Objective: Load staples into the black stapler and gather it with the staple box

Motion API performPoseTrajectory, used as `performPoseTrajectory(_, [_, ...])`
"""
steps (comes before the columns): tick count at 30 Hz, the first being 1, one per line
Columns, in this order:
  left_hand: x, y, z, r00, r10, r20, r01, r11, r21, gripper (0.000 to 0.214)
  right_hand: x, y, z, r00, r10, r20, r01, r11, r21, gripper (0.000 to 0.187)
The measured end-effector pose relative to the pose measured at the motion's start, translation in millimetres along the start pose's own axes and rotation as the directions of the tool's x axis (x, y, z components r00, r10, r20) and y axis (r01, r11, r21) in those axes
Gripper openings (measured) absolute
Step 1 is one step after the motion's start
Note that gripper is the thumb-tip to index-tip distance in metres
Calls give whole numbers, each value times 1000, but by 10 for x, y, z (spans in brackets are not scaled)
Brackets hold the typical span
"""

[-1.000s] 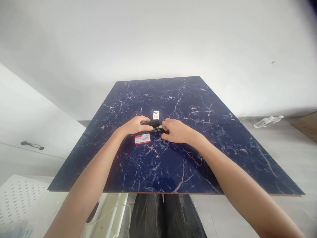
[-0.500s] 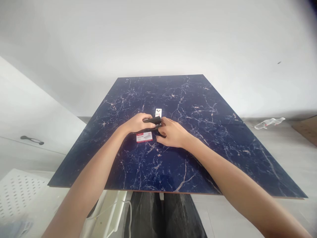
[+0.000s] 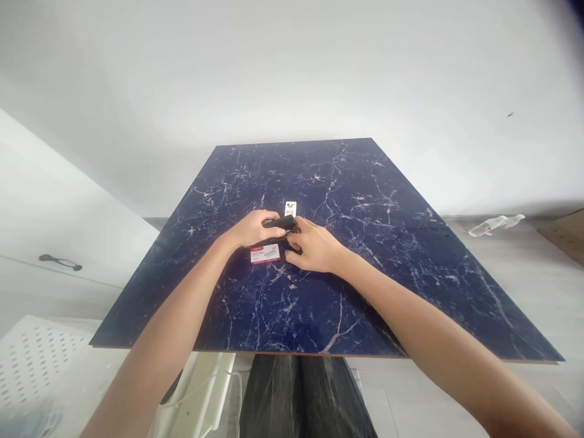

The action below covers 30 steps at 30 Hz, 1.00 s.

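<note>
A dark blue marbled table [image 3: 365,255] is being viewed from above through a head-worn camera, with two bare forearms reaching forward to its middle. A small black stapler [image 3: 281,224] is being held just above the tabletop, near the centre. The left hand [image 3: 252,229] is curled closed around the stapler's upper body, fingers wrapped over the top. The right hand [image 3: 314,246] is being pressed against the stapler's right end and underside, fingers bent shut on it; exactly what the fingertips are pinching is hidden.

Compared with a second ago, the right hand is being drawn closer in and lower, and less of the stapler's lower arm is being shown past the right fingers. The two halves seem to be being brought together, which suggests the stapler is being closed or its staple channel pushed home, though this is only a judgement.

A small white and red box [image 3: 264,253] is lying flat just in front of the left hand; its print is too small to be read. A small white tag [image 3: 290,208] with a dark mark and a red spot is lying just beyond the stapler, also unreadable. A clear plastic bottle [image 3: 495,224] is lying on the floor, far right.
</note>
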<state>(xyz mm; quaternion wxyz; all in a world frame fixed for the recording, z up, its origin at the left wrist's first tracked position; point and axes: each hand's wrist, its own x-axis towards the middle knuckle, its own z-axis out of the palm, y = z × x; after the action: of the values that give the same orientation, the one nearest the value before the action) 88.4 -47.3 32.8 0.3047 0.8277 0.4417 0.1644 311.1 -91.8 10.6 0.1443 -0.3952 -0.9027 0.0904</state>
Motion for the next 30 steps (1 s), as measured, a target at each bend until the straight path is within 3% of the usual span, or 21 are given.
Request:
performPoseTrajectory(3, [21,70,84,992,33,-126,-14,989,146,33,9,61,20,995,69,-69,-69,998,-4,15])
performPoseTrajectory(7, [53,246,356,924,69,-376,69,938,341,30,28,162,47,963,184,-195,-168,981,99,4])
performPoseTrajectory(10, [56,347,525,902,16,-431,127,945,302,25,47,209,43,945,250,-210,-196,949,247,3])
performPoseTrajectory(14, [34,382,558,870,-23,-493,107,984,143,39,61,209,16,920,348,-179,-225,845,486,11])
performPoseTrajectory(19, [-3,384,439,923,-83,-376,42,992,-116,38,69,198,32,882,456,-118,-276,705,654,23])
performPoseTrajectory(22, [-40,311,261,924,-36,-381,70,995,76,34,81,197,69,860,497,-114,-304,679,669,32])
performPoseTrajectory(25, [-94,137,25,900,-93,-426,231,930,285,26,92,181,99,863,495,-104,-304,673,675,34])
performPoseTrajectory(27, [-127,14,-93,932,-197,-304,283,919,273,26,94,167,108,869,485,-95,-302,673,675,35])
performPoseTrajectory(30, [-149,-79,-128,972,-214,-95,231,945,231,31,93,153,110,875,475,-88,-304,682,665,36])
